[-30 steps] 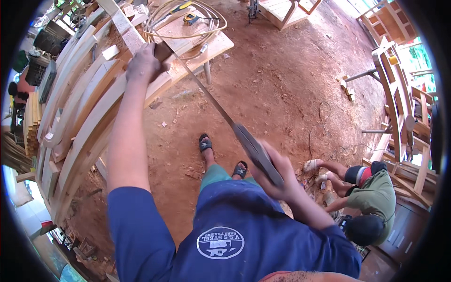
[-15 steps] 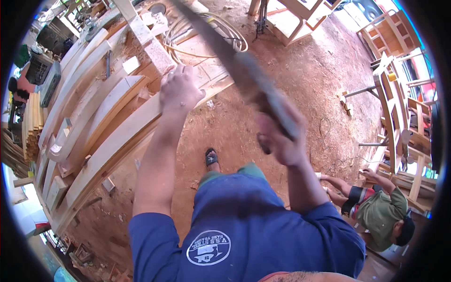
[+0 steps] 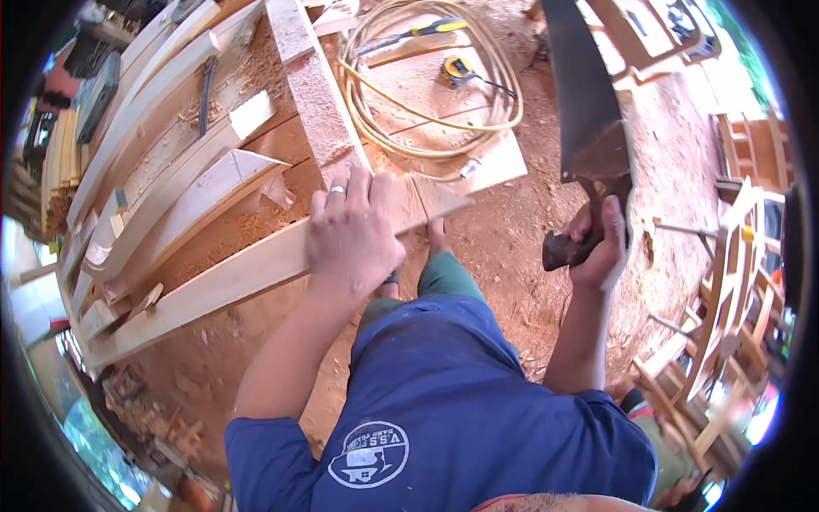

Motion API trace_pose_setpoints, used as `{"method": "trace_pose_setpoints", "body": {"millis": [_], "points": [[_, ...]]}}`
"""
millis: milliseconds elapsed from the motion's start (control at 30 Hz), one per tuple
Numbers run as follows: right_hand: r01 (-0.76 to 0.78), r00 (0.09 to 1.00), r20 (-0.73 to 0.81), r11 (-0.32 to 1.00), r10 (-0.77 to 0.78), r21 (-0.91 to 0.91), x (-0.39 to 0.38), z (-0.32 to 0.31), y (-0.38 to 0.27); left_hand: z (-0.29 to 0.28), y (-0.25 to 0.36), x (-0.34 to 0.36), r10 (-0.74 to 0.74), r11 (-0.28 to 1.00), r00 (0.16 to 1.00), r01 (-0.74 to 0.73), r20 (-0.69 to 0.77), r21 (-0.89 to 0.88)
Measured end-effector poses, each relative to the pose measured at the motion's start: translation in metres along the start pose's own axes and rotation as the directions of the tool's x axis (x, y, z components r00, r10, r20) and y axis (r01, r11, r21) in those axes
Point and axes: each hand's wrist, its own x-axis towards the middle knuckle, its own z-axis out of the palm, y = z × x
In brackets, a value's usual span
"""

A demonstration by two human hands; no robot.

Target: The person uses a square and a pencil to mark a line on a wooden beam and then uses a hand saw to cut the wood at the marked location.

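Observation:
My right hand is wrapped round the dark handle of a handsaw. Its broad blade points away from me, over the floor and to the right of the bench, apart from the wood. My left hand, with a ring on one finger, grips a long pale wooden board from above near its right end. A dark line crosses the board just right of my fingers, and its end beyond tapers to a point. Against my left fingertips lies a square wooden beam, running away from me.
A coiled hose lies on the bench with a yellow-and-black tape measure and a yellow-handled tool. Curved wooden pieces and a dark metal bar are at left. Wooden frames and a partly hidden person are at right.
The saw has swung from a slant over the bench to the right, its blade now pointing away from me. My left hand keeps its hold on the board. The view has shifted.

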Motion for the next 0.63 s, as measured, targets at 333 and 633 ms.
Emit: {"method": "trace_pose_setpoints", "body": {"millis": [333,633], "points": [[-0.048,0.928,0.372,0.983,-0.021,0.177,0.231,0.104,0.003,0.002,-0.003,-0.002,-0.02,0.998,1.0,0.02,-0.001,-0.057],[-0.396,0.714,0.698,0.854,0.056,0.337,0.298,0.174,0.05,0.007,-0.002,-0.001,-0.09,0.989,0.995,0.086,-0.034,-0.118]]}}
